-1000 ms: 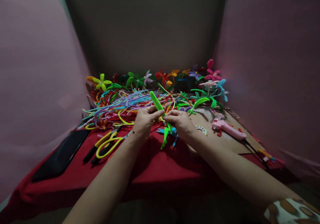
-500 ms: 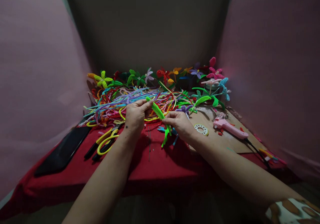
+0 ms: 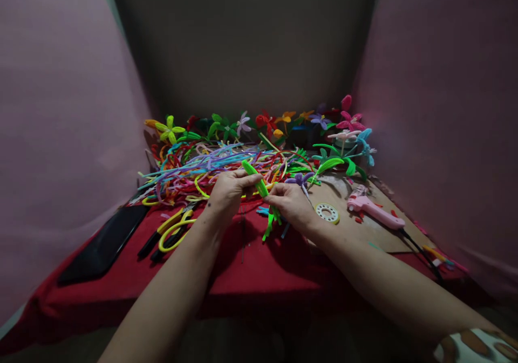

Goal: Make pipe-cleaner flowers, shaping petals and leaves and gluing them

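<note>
Between my hands, a bright green pipe-cleaner leaf [image 3: 254,176] slants down to the right, its loose ends hanging below my right fingers. My left hand [image 3: 234,190] pinches its side near the middle with thumb and fingers. Lower down, my right hand [image 3: 289,201] grips the leaf's base between thumb and forefinger. Behind my left hand spreads a tangled heap of coloured pipe cleaners [image 3: 190,171]. A purple pipe-cleaner flower [image 3: 299,179] lies just beyond my right hand. Small blue pieces [image 3: 263,211] sit on the red cloth beneath, partly hidden.
At left lie a black phone-like slab [image 3: 103,247] and yellow-handled scissors [image 3: 174,236] beside pliers [image 3: 156,236]. A pink glue gun [image 3: 376,212] with a cord and a tape roll [image 3: 327,213] rest on cardboard [image 3: 364,239] at right. Pipe-cleaner flowers [image 3: 170,129] line the back.
My left hand has slid from the leaf's upper tip down along it, closer to my right hand. My right hand keeps its grip at the base.
</note>
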`<act>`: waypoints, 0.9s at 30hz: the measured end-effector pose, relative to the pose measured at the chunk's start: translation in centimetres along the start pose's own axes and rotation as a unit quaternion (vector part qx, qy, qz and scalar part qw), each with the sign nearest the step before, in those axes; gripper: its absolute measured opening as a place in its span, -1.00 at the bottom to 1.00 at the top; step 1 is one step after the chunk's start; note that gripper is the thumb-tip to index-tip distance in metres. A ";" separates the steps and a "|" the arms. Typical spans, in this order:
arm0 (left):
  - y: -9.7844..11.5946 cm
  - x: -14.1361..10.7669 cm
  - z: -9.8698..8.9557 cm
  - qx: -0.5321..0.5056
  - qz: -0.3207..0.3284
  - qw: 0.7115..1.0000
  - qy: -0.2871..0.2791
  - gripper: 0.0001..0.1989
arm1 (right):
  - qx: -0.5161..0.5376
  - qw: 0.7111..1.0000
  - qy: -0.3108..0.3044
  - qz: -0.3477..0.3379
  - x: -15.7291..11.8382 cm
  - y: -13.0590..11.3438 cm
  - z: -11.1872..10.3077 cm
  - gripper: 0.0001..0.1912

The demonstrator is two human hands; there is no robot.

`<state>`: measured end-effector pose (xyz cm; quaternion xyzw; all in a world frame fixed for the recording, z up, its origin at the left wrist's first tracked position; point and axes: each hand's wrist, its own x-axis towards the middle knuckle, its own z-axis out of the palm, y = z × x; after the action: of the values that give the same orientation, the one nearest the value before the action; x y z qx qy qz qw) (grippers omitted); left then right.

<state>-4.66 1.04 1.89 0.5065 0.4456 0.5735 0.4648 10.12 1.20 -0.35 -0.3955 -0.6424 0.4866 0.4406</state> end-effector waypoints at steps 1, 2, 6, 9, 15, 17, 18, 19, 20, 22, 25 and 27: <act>0.1 0.0 -0.1 -0.014 -0.008 1.000 -0.007 -0.79 | 0.017 1.000 -0.010 0.007 0.0 -0.1 0.0 -0.81; 0.1 0.1 -0.2 -0.020 -0.012 1.000 -0.008 -0.79 | 0.034 0.999 -0.018 0.015 0.0 -0.1 0.0 -0.81; 0.4 0.1 -0.2 0.044 0.026 0.998 0.036 -0.78 | 0.058 0.997 -0.030 0.031 0.0 -0.3 0.0 -0.80; 0.3 0.2 0.1 0.088 0.061 0.992 0.072 -0.78 | 0.067 0.997 -0.024 0.019 -0.1 -0.3 0.0 -0.79; 0.0 0.4 0.0 0.005 -0.004 0.998 0.056 -0.76 | 0.064 0.997 -0.021 0.032 0.0 -0.3 0.1 -0.77; 0.0 0.5 -0.1 -0.010 -0.013 0.998 0.057 -0.75 | 0.063 0.997 -0.021 0.037 0.0 -0.2 0.0 -0.78; 0.0 0.5 -0.2 -0.009 -0.005 0.998 0.059 -0.75 | 0.061 0.997 -0.023 0.043 0.0 -0.2 0.0 -0.78; -0.1 0.6 -0.4 -0.003 0.006 0.998 0.062 -0.75 | 0.061 0.996 -0.025 0.052 0.1 -0.2 0.0 -0.78; -0.2 0.8 -0.5 0.009 0.016 0.998 0.067 -0.76 | 0.062 0.996 -0.028 0.060 0.1 -0.2 0.0 -0.78; -0.4 1.0 -0.9 0.044 0.035 0.995 0.082 -0.76 | 0.072 0.994 -0.033 0.075 0.0 -0.2 0.0 -0.78; -0.7 1.2 -1.2 0.118 0.076 0.982 0.124 -0.76 | 0.083 0.992 -0.036 0.083 0.0 -0.1 0.1 -0.78; -0.7 1.2 -1.2 0.141 0.093 0.975 0.145 -0.77 | 0.079 0.993 -0.037 0.083 0.0 0.0 0.1 -0.78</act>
<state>-5.85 2.30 1.27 0.5175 0.5355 0.6132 0.2633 10.05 1.17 -0.39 -0.3934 -0.5826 0.5850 0.4045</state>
